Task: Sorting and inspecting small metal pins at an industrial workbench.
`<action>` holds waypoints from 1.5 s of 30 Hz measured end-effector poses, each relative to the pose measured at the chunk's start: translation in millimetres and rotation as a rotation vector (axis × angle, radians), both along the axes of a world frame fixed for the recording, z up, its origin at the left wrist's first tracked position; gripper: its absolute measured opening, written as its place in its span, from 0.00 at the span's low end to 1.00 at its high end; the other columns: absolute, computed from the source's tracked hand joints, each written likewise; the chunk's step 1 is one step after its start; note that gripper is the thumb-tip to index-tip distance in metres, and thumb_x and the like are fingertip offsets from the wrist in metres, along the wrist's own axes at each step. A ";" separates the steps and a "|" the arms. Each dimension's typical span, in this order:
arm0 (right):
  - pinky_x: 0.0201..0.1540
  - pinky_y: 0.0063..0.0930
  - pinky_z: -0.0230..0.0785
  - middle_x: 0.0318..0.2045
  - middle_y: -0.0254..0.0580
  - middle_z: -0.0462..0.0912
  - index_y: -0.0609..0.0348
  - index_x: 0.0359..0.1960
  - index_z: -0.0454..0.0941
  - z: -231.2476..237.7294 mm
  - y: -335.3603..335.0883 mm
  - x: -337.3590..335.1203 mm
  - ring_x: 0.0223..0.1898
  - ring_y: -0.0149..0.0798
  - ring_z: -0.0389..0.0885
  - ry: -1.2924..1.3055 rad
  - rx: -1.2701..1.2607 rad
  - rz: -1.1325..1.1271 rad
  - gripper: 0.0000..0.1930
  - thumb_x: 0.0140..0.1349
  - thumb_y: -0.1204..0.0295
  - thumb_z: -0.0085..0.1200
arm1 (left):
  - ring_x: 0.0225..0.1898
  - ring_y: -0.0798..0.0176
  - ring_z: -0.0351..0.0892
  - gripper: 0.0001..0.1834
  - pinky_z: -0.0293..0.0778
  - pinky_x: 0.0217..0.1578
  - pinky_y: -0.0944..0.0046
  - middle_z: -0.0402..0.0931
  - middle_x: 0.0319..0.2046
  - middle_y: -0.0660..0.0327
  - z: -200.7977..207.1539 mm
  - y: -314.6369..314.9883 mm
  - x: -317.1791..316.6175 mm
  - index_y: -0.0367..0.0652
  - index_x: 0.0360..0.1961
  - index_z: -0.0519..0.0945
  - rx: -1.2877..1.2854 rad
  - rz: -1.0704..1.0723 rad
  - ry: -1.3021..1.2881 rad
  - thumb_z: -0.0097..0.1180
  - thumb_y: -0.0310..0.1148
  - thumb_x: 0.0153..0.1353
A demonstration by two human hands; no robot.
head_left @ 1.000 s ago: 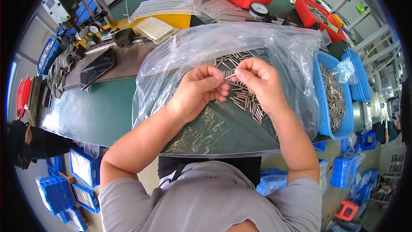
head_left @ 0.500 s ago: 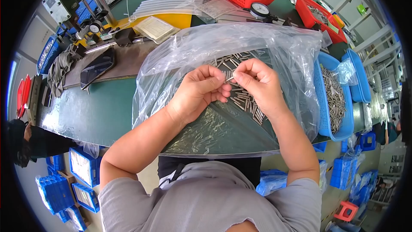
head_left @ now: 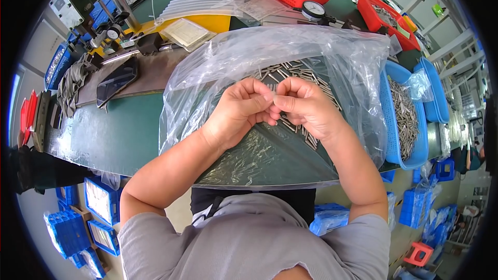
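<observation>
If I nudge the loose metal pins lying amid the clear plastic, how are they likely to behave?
The loose metal pins look slim and rounded, so they'll probably roll sideways. Their grey sheen suggests stiff, fairly slippery metal. The clear plastic sheeting around them is thin and wrinkled, so it may crumple or shift with a push.

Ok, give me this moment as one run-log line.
left hand: pinched closed; right hand: pinched closed, meeting left; anything between: hidden; metal pins: loose near hands; blue basket: holds metal pieces
</observation>
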State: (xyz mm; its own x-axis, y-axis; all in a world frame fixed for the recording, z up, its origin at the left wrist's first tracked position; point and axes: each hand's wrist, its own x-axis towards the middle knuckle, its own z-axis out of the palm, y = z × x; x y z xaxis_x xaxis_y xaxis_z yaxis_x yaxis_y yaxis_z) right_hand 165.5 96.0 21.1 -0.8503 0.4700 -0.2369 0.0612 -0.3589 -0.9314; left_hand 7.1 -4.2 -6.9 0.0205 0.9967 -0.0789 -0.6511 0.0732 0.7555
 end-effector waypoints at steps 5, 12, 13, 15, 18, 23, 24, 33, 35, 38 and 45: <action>0.17 0.11 0.47 0.22 0.28 0.76 0.57 0.30 0.75 1.3 -5.0 -1.0 0.17 0.15 0.59 -0.041 0.074 -0.084 0.07 0.57 0.68 0.57 | 0.31 0.64 0.78 0.04 0.74 0.34 0.66 0.76 0.30 0.58 1.1 0.9 -0.3 0.40 0.35 0.72 -0.024 0.013 0.000 0.50 0.28 0.62; 0.19 0.12 0.52 0.22 0.26 0.73 0.59 0.31 0.75 -2.5 -2.9 -1.8 0.18 0.17 0.61 0.056 0.252 -0.154 0.08 0.60 0.68 0.55 | 0.30 0.64 0.78 0.04 0.74 0.33 0.66 0.77 0.29 0.58 3.0 1.5 0.0 0.40 0.35 0.72 -0.046 0.023 0.010 0.49 0.29 0.63; 0.19 0.12 0.53 0.21 0.25 0.72 0.59 0.32 0.75 -1.9 0.5 0.3 0.18 0.17 0.61 0.047 0.227 -0.198 0.08 0.60 0.68 0.55 | 0.30 0.64 0.77 0.04 0.74 0.33 0.66 0.77 0.28 0.57 3.6 1.4 -0.4 0.40 0.35 0.72 -0.053 0.044 0.024 0.49 0.29 0.63; 0.18 0.13 0.53 0.20 0.27 0.71 0.59 0.31 0.74 -0.1 10.5 3.9 0.18 0.19 0.63 0.167 0.054 -0.231 0.08 0.61 0.67 0.52 | 0.30 0.64 0.77 0.04 0.74 0.33 0.66 0.77 0.28 0.57 4.6 1.3 -2.0 0.40 0.35 0.72 -0.060 0.066 0.038 0.49 0.29 0.63; 0.18 0.14 0.54 0.25 0.32 0.74 0.58 0.31 0.73 0.3 25.4 11.3 0.21 0.22 0.65 0.352 -0.183 -0.225 0.07 0.61 0.68 0.49 | 0.30 0.64 0.77 0.04 0.74 0.34 0.65 0.77 0.28 0.58 5.0 4.3 -3.0 0.40 0.35 0.72 -0.041 0.127 0.039 0.49 0.29 0.63; 0.18 0.17 0.57 0.27 0.32 0.75 0.56 0.35 0.72 -0.1 24.3 3.8 0.22 0.24 0.66 0.336 -0.337 -0.009 0.05 0.60 0.71 0.49 | 0.32 0.63 0.77 0.04 0.73 0.35 0.65 0.76 0.29 0.58 4.1 2.4 -6.5 0.40 0.34 0.73 -0.046 0.188 -0.010 0.49 0.29 0.63; 0.20 0.19 0.60 0.25 0.30 0.75 0.58 0.32 0.73 1.0 22.4 8.2 0.22 0.25 0.69 0.179 -0.204 -0.058 0.03 0.59 0.72 0.51 | 0.32 0.63 0.77 0.04 0.73 0.35 0.65 0.76 0.29 0.58 5.7 2.0 -6.6 0.40 0.34 0.73 -0.044 0.189 -0.011 0.49 0.29 0.63; 0.31 0.37 0.70 0.25 0.41 0.79 0.55 0.27 0.77 -3.1 -0.8 4.5 0.29 0.45 0.79 -0.543 1.466 -0.098 0.05 0.50 0.69 0.58 | 0.31 0.64 0.77 0.04 0.73 0.35 0.65 0.76 0.29 0.58 4.5 2.8 -7.5 0.41 0.34 0.73 -0.039 0.180 -0.004 0.49 0.29 0.63; 0.31 0.36 0.70 0.25 0.42 0.79 0.54 0.28 0.78 -3.6 -1.3 3.6 0.28 0.46 0.79 -0.563 1.478 -0.052 0.06 0.49 0.69 0.58 | 0.29 0.65 0.78 0.05 0.76 0.33 0.66 0.78 0.28 0.58 4.5 3.4 -8.0 0.39 0.33 0.74 -0.032 0.192 -0.013 0.50 0.29 0.62; 0.32 0.37 0.70 0.24 0.39 0.79 0.53 0.27 0.78 -4.2 -3.0 2.8 0.29 0.44 0.80 -0.525 1.473 -0.016 0.05 0.51 0.67 0.57 | 0.29 0.66 0.78 0.05 0.76 0.33 0.66 0.78 0.28 0.58 4.7 4.3 -8.4 0.39 0.33 0.74 -0.040 0.198 -0.007 0.50 0.29 0.62; 0.31 0.37 0.70 0.26 0.43 0.80 0.56 0.29 0.78 -5.2 0.7 0.7 0.27 0.46 0.79 -0.460 1.325 -0.050 0.06 0.53 0.69 0.55 | 0.30 0.66 0.76 0.04 0.73 0.32 0.68 0.76 0.28 0.60 5.8 4.4 -8.9 0.41 0.34 0.73 -0.070 0.168 0.102 0.49 0.30 0.63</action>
